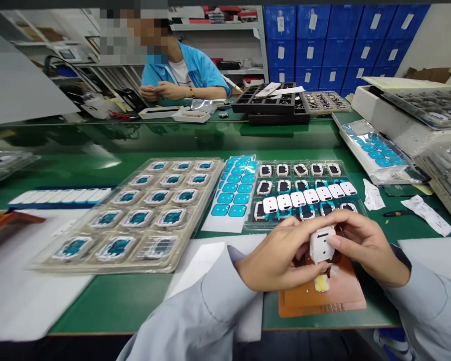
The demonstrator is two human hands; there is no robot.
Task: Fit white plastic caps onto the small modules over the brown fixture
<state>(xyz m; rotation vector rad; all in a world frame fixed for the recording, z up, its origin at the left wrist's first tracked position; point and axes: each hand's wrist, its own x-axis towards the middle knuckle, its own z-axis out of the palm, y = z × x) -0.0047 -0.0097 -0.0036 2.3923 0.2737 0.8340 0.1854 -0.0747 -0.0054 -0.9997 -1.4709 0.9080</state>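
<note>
Between my two hands is a small white plastic housing [320,246] with a dark slot and a few small dark holes on its face. My left hand [278,254] grips it from the left, thumb along its lower edge. From the other side, my right hand [368,246] presses its thumb on the face. Fingers of both hands meet behind the top of it, partly hidden. Under the hands lies an orange-brown mat [304,301] with a yellow piece [322,283] on it. Beyond them stands a clear tray [253,215] of white frames, with a strip of white labels [297,199] laid across.
A larger clear tray [150,263] of white-and-teal parts sits left of centre. Blue label sheets [235,188] lie between the trays. Black pen-like tool [398,213] and crumpled white paper [428,213] are at right. Across the bench sits a co-worker [199,65] near black compartment trays [278,108].
</note>
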